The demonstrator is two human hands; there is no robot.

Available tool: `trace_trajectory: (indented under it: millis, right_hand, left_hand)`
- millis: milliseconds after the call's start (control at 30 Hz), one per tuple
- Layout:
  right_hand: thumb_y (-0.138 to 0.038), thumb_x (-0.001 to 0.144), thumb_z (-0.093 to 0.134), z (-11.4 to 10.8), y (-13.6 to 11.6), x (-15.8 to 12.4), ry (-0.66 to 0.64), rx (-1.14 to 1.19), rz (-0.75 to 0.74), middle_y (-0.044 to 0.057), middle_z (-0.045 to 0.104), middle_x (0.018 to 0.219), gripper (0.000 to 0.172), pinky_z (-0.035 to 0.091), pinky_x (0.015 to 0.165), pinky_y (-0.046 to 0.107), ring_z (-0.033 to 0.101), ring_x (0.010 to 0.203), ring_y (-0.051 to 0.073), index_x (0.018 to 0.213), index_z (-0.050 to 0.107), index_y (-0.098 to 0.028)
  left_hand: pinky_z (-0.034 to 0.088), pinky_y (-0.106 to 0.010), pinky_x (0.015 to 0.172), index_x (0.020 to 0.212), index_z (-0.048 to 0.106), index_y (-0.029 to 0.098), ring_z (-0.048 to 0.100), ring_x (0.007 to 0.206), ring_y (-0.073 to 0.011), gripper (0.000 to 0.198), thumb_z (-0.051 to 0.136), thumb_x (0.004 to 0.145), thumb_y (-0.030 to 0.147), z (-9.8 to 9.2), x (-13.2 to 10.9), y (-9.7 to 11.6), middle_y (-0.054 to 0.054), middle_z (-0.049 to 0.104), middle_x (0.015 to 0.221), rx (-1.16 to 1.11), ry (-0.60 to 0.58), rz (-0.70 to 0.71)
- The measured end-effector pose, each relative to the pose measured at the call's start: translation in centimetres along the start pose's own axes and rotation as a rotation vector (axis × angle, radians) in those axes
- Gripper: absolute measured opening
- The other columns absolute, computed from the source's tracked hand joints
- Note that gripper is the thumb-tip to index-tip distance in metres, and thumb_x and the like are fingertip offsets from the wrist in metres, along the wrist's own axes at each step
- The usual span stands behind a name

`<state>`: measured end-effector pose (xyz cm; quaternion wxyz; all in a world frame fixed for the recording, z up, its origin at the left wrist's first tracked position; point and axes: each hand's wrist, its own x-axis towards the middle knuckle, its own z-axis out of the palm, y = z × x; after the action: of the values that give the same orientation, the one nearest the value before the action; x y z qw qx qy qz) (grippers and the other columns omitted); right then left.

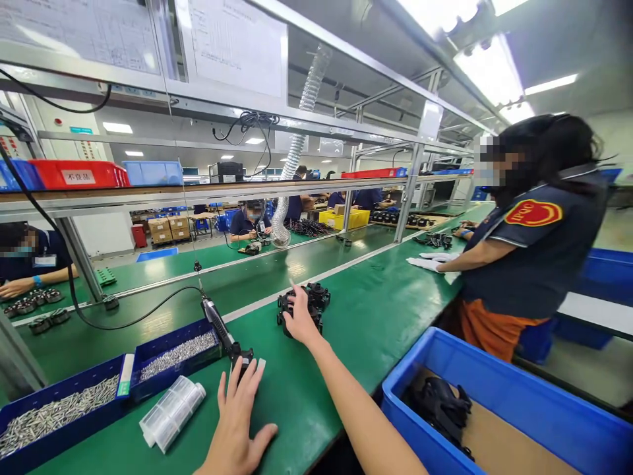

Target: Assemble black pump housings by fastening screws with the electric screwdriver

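My left hand is over the green bench, palm down with its fingers spread. Its fingertips overlap a small black plastic part, and I cannot tell whether they touch it. Just beyond, an electric screwdriver hangs tilted on a cord, its lower end by that part. My right hand reaches forward to a cluster of black plastic parts. Its thumb and forefinger are apart, while the other fingers are partly hidden. Contact with the cluster looks likely, but no part shows clearly in its grasp.
Blue trays of screws and of smaller metal pieces stand at left, beside a clear plastic piece. A blue bin with black parts is at lower right. A co-worker in white gloves stands right. A shelf crosses above.
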<state>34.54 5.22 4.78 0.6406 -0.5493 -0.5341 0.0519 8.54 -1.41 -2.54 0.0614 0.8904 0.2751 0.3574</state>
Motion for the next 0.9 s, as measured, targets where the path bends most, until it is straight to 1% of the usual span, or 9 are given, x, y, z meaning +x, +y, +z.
trace_trajectory:
  millis: [133,233,333,400,467,533,600,700,900]
  right_hand:
    - [-0.013,0.074,0.056,-1.2,-1.3,-1.8,-0.088,0.036,0.077,0.019,0.035,0.152,0.093,0.059,0.093,0.044,0.07,0.087,0.015,0.159,0.021,-0.026]
    - [-0.018,0.072,0.064,-2.2,-3.7,-5.8,-0.133,0.119,0.222,0.017,0.026,0.159,0.106,0.062,0.08,0.037,0.069,0.098,0.019,0.16,0.009,-0.039]
    - [-0.021,0.066,0.076,-2.4,-5.8,-9.4,-0.193,0.306,0.411,0.016,0.018,0.162,0.116,0.061,0.072,0.034,0.065,0.114,0.026,0.157,0.007,-0.043]
    - [-0.027,0.066,0.082,-2.1,-6.4,-11.2,-0.197,0.421,0.472,0.018,0.024,0.16,0.113,0.061,0.078,0.037,0.062,0.121,0.029,0.155,0.013,-0.039]
    - [-0.036,0.07,0.085,-2.0,-6.5,-12.8,-0.082,0.452,0.47,0.016,0.039,0.15,0.099,0.059,0.084,0.038,0.061,0.119,0.028,0.149,0.025,-0.034]
    - [-0.043,0.078,0.082,-2.2,-6.3,-14.3,0.01,0.447,0.453,0.01,0.059,0.124,0.08,0.056,0.08,0.033,0.064,0.102,0.023,0.142,0.037,-0.029]
    - [-0.047,0.084,0.079,-2.5,-6.4,-15.8,-0.068,0.506,0.495,0.002,0.064,0.092,0.069,0.051,0.068,0.029,0.062,0.077,0.018,0.138,0.042,-0.025]
    - [-0.048,0.085,0.08,-2.8,-7.2,-17.6,-0.214,0.631,0.585,-0.004,0.062,0.074,0.071,0.044,0.062,0.026,0.056,0.063,0.014,0.14,0.043,-0.023]
    - [-0.049,0.082,0.082,-2.2,-7.7,-18.7,-0.094,0.594,0.627,-0.004,0.066,0.072,0.083,0.042,0.063,0.026,0.057,0.062,0.015,0.145,0.036,-0.021]
  left_hand:
    - [0.026,-0.066,0.118,0.161,0.024,0.027,0.031,0.152,-0.0409,0.098,0.07,0.076,0.012,1.0,0.1,-0.2,-0.016,0.04,0.162,0.09,0.116,0.053]
    - [0.026,-0.062,0.118,0.159,0.028,0.023,0.033,0.151,-0.0404,0.095,0.073,0.076,0.016,1.6,0.3,-0.4,-0.019,0.039,0.162,0.151,0.155,0.188]
    - [0.016,-0.06,0.122,0.159,0.027,0.02,0.04,0.148,-0.0344,0.087,0.067,0.082,0.015,1.7,0.2,-0.4,-0.02,0.048,0.156,0.115,0.134,0.332]
    - [0.01,-0.059,0.124,0.159,0.025,0.019,0.05,0.141,-0.0287,0.083,0.057,0.083,0.01,1.4,-0.1,-0.4,-0.018,0.057,0.148,0.054,0.092,0.351]
    - [0.012,-0.058,0.124,0.158,0.024,0.019,0.056,0.135,-0.0262,0.082,0.053,0.082,0.007,1.1,-0.5,-0.3,-0.015,0.061,0.142,0.001,0.055,0.291]
    - [0.017,-0.059,0.122,0.157,0.025,0.021,0.056,0.133,-0.0269,0.08,0.053,0.083,0.007,0.7,-0.7,-0.3,-0.014,0.061,0.141,-0.043,0.043,0.205]
    - [0.02,-0.06,0.12,0.155,0.025,0.022,0.056,0.134,-0.0275,0.077,0.053,0.085,0.008,0.5,-0.7,-0.2,-0.014,0.06,0.141,-0.087,0.048,0.148]
    - [0.018,-0.061,0.12,0.155,0.023,0.023,0.055,0.135,-0.0278,0.076,0.054,0.087,0.008,0.4,-0.6,-0.1,-0.014,0.059,0.142,-0.13,0.055,0.112]
    - [0.014,-0.061,0.121,0.155,0.023,0.024,0.055,0.133,-0.027,0.076,0.054,0.088,0.007,0.4,-0.7,0.1,-0.014,0.059,0.141,-0.136,0.037,0.106]
